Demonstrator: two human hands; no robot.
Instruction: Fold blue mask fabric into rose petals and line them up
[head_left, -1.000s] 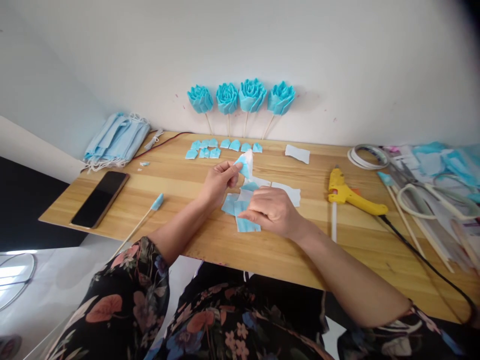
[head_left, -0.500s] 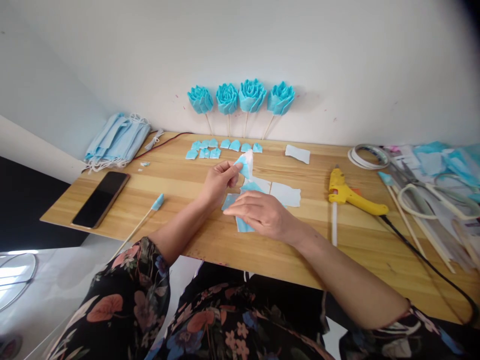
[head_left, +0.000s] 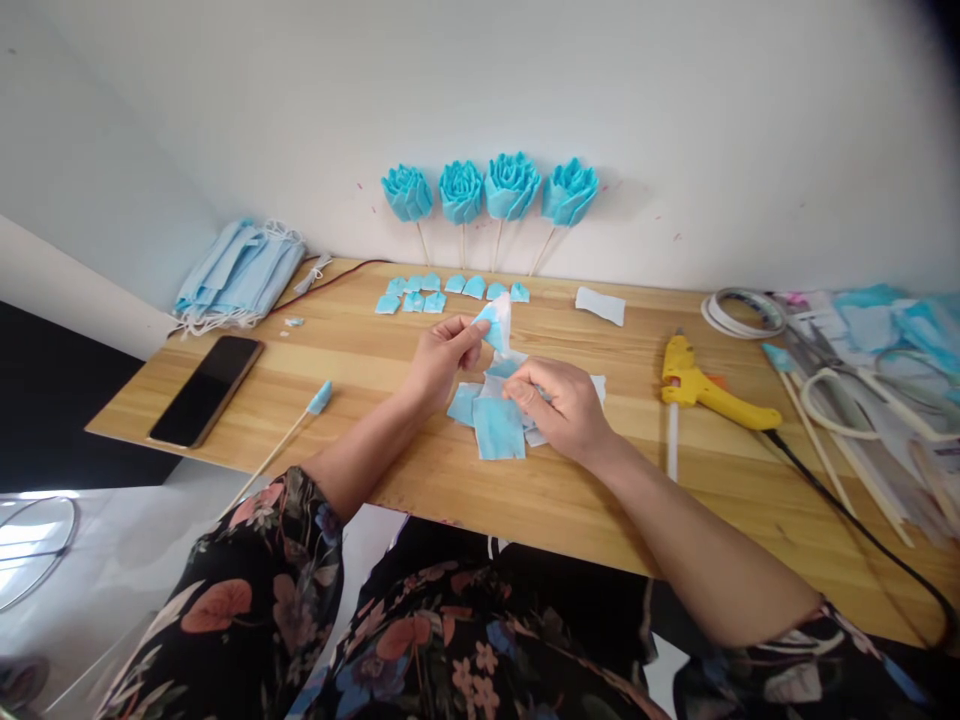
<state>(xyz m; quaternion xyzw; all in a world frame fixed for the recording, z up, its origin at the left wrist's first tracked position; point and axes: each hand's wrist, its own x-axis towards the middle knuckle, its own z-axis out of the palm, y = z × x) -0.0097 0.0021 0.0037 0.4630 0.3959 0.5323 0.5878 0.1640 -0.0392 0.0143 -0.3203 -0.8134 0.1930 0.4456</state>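
Between its thumb and fingers my left hand (head_left: 448,358) pinches a folded piece of blue and white mask fabric (head_left: 495,325), raised above the table. My right hand (head_left: 559,400) is curled with thumb and fingers together, just below and right of that piece; whatever its fingertips hold is hidden. Beneath it lie several loose cut fabric pieces (head_left: 499,428), blue and white, overlapping. Farther back sit rows of small folded blue petals (head_left: 412,301). Several blue fabric roses (head_left: 512,187) on thin sticks lean against the wall.
A yellow glue gun (head_left: 709,395) with a black cord lies at right, near a tape roll (head_left: 744,313), scissors (head_left: 836,402) and fabric scraps (head_left: 930,330). At left are a phone (head_left: 206,391), a mask stack (head_left: 240,272) and a blue-tipped stick (head_left: 320,398).
My right hand has shifted right and its extended fingers have curled together, uncovering the blue piece below. My left hand keeps its pinch on the folded fabric. The view has shifted slightly.
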